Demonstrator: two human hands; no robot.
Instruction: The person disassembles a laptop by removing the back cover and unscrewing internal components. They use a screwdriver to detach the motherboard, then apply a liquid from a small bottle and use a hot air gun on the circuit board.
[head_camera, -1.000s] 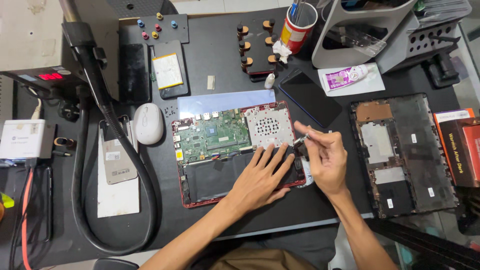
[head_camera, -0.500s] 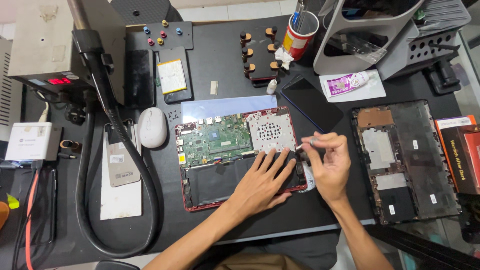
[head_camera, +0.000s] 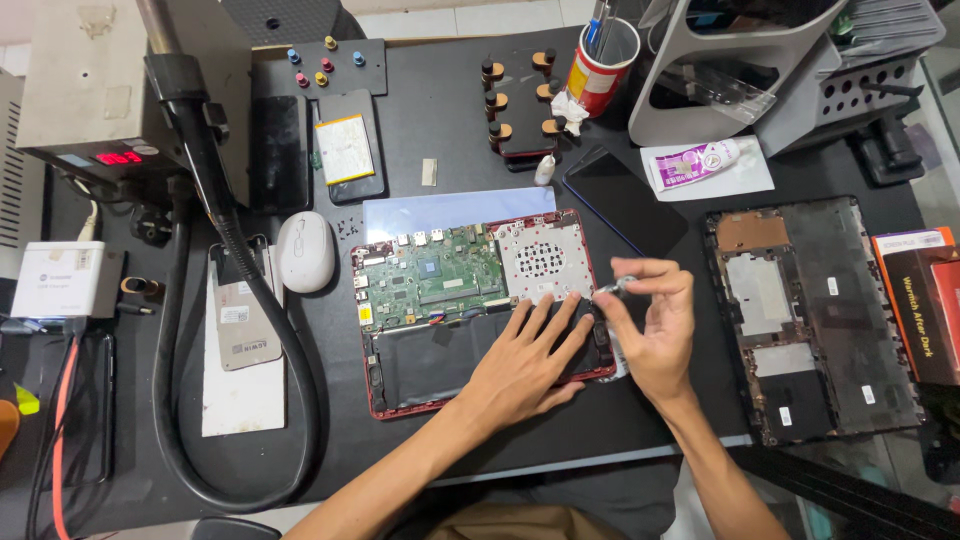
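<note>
While our left hand (head_camera: 525, 365) lies flat, fingers spread, on the opened laptop (head_camera: 480, 310) mid-desk, our right hand (head_camera: 655, 325) pinches a small tool (head_camera: 612, 289); we should keep it steady and upright.

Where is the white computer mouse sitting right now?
In the head view the white mouse lies left of centre on the dark mat, just left of the opened laptop and right of the thick black hose.
</note>
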